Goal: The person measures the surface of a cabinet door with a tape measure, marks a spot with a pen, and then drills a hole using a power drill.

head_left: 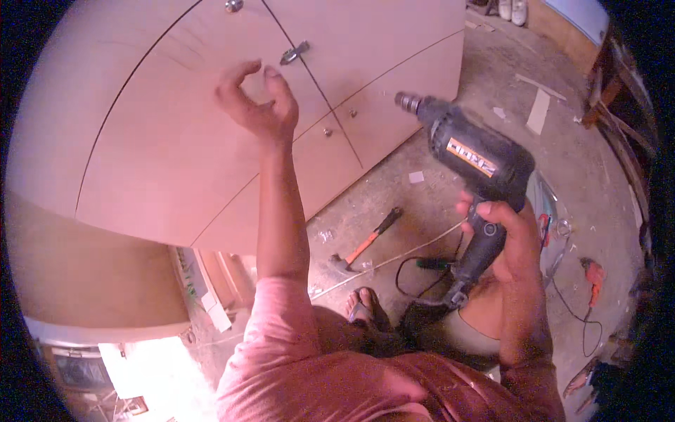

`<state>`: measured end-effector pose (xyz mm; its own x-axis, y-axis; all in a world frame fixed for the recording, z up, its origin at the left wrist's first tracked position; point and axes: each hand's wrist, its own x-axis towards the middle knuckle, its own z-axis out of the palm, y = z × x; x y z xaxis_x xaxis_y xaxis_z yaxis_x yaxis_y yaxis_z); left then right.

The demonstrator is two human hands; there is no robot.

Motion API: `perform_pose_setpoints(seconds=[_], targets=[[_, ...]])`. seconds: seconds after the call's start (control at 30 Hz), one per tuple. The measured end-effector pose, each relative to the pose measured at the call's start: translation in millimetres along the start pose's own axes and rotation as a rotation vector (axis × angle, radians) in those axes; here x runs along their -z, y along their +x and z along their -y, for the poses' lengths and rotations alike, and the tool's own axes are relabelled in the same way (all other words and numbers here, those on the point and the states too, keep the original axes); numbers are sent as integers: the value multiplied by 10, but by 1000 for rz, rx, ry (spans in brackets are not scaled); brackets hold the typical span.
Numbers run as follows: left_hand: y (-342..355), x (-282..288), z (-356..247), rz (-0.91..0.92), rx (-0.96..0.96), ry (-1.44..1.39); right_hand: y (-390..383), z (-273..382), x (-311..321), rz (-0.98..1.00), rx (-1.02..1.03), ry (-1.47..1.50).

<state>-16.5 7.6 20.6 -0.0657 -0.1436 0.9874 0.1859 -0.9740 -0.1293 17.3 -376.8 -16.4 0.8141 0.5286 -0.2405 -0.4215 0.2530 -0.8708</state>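
Note:
My right hand (512,228) is wrapped round the handle of a black power drill (517,165), lifted above the floor. Its metal chuck (408,103) points up and left toward the cabinet, and I cannot make out a bit in it. My left hand (259,102) is raised in front of the pale cabinet (176,133), fingers curved with a gap between thumb and index finger and nothing visible in them. Just right of those fingertips, a metal latch (294,53) lies across the seam between two doors. Small round knobs (328,131) sit on the lower panels.
A hammer (365,243) with an orange and black handle lies on the floor near my feet. A green-handled tool (432,264) and the drill's cord are beside it. Further right lies an orange-red corded tool (594,278). Flat strips (538,111) and scraps litter the floor beyond.

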Motion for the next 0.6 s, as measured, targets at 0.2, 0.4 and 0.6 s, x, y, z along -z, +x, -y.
perform_pose_setpoints(seconds=[0.2,0.4,0.6], targets=[[1064,589,-2064,-103,628,-1636,471,-471,380,36,-347,249],[1206,1197,-2953,-31,863,-2627,643,-1570,872,-113,-379,454],[1188,1452,-2700,89,850,-2712,1197,-3193,1013,-128,-403,764]])
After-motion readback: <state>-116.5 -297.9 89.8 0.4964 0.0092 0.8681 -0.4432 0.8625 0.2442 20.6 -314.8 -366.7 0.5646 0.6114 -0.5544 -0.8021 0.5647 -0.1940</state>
